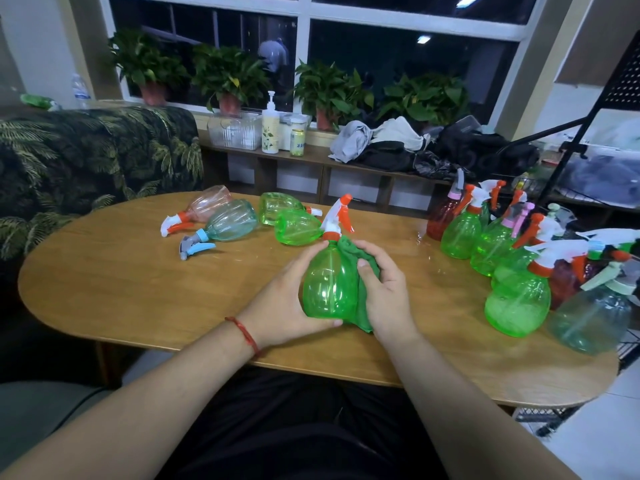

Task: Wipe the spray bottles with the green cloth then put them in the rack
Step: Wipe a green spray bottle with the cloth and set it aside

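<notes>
At the table's near middle, the left hand gripped the bottle with curled fingers; the right hand clutched the cloth against its right side. Turning the bottle under a firmly pressed cloth would likely have covered every face, neck included

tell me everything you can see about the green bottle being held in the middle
The held green spray bottle is translucent green plastic with a rounded, ribbed body, an orange collar and a white-and-orange trigger head. It looks empty and is held roughly upright over the near side of the wooden table. The left hand grips its left side and base; the right hand presses the green cloth against its right side.
</notes>
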`<state>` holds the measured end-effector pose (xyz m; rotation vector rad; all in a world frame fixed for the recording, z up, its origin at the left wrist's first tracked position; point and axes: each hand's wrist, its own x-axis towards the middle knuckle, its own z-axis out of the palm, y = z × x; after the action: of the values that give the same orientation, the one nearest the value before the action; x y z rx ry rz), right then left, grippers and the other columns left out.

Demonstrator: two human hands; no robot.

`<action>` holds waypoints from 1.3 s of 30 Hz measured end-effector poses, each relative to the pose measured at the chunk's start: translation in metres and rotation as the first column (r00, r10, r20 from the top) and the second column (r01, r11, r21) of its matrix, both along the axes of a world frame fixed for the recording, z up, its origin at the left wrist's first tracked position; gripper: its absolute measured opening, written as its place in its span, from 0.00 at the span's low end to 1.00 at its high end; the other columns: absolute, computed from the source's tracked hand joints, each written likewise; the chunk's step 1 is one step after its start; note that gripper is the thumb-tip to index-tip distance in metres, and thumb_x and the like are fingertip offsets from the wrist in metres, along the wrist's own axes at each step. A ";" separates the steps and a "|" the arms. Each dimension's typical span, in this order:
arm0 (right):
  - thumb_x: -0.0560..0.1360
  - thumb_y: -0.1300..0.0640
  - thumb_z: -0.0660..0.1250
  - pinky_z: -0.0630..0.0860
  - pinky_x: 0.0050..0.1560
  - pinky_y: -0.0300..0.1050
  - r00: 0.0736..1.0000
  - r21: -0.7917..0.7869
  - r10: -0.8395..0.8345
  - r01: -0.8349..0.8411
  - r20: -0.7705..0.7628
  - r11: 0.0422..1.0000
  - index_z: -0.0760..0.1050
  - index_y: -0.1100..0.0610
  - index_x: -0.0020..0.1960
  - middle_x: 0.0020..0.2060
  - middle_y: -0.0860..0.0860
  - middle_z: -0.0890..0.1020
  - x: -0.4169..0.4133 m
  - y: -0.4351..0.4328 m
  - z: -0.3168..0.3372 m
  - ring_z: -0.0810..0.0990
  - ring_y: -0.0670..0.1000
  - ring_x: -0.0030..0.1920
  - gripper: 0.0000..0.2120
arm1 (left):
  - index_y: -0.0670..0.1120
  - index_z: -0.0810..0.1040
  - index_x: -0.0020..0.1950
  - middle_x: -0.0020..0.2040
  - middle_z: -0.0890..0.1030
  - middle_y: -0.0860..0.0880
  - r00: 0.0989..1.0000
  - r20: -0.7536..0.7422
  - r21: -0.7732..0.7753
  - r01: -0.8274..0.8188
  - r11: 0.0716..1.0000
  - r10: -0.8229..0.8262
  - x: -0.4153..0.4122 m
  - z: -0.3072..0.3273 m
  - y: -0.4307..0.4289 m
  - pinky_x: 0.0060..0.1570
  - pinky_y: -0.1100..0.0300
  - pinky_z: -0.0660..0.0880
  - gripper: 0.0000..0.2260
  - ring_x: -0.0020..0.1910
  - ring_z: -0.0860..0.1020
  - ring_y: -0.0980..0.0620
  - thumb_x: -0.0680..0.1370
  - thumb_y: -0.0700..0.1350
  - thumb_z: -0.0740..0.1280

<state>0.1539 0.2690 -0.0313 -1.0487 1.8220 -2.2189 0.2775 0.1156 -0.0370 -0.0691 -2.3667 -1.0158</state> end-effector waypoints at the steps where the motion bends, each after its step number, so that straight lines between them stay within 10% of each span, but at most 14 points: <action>1: 0.86 0.68 0.61 0.77 0.72 0.60 0.999 0.014 0.000 0.001 -0.048 1.000 0.83 0.46 0.64 0.64 0.49 0.84 0.000 -0.001 -0.002 0.81 0.53 0.67 0.21 | 0.57 0.58 0.84 0.79 0.69 0.56 1.000 -0.008 0.000 -0.009 1.000 0.009 0.000 -0.001 -0.001 0.79 0.53 0.67 0.53 0.78 0.69 0.59 0.67 0.55 0.86; 8: 0.84 0.72 0.63 0.72 0.74 0.45 0.896 0.042 -0.057 0.084 -0.440 0.996 0.83 0.58 0.66 0.67 0.50 0.80 0.003 0.001 -0.008 0.78 0.52 0.71 0.17 | 0.57 0.61 0.83 0.78 0.71 0.56 0.976 -0.088 0.113 -0.191 0.975 0.201 -0.006 -0.006 -0.010 0.78 0.52 0.68 0.51 0.77 0.69 0.59 0.66 0.59 0.85; 18: 0.80 0.73 0.64 0.77 0.70 0.56 0.644 0.069 -0.047 0.154 -0.763 0.986 0.84 0.58 0.64 0.70 0.53 0.78 0.013 0.000 -0.012 0.78 0.56 0.71 0.20 | 0.53 0.63 0.82 0.75 0.72 0.50 0.924 -0.089 0.218 -0.346 0.913 0.372 -0.010 -0.008 -0.013 0.71 0.60 0.70 0.51 0.72 0.72 0.55 0.63 0.64 0.80; 22: 0.82 0.74 0.62 0.75 0.73 0.50 0.811 0.070 -0.071 0.137 -0.580 0.988 0.83 0.57 0.66 0.69 0.51 0.79 0.013 0.000 -0.010 0.77 0.52 0.72 0.21 | 0.56 0.62 0.83 0.74 0.70 0.55 0.939 -0.091 0.137 -0.318 0.938 0.331 -0.007 -0.006 -0.011 0.67 0.76 0.62 0.51 0.71 0.69 0.62 0.66 0.58 0.85; 29: 0.87 0.64 0.60 0.75 0.71 0.68 0.998 0.026 0.038 -0.039 0.043 0.999 0.84 0.44 0.65 0.65 0.49 0.85 -0.001 0.002 0.000 0.82 0.57 0.67 0.20 | 0.59 0.62 0.83 0.77 0.73 0.57 0.998 0.000 0.112 0.063 0.992 -0.064 0.004 0.001 -0.003 0.76 0.48 0.71 0.49 0.75 0.73 0.56 0.68 0.52 0.86; 39: 0.83 0.65 0.63 0.72 0.75 0.66 0.998 0.037 0.010 -0.007 -0.061 0.999 0.85 0.49 0.63 0.65 0.51 0.83 -0.004 0.000 -0.007 0.80 0.56 0.69 0.18 | 0.66 0.58 0.81 0.73 0.75 0.60 0.997 0.079 0.076 0.008 0.997 -0.014 -0.002 -0.003 -0.004 0.72 0.54 0.75 0.52 0.69 0.76 0.62 0.66 0.56 0.87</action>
<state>0.1502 0.2689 -0.0385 -1.1277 1.8719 -2.1626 0.2760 0.1121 -0.0404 -0.0133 -2.3985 -1.1318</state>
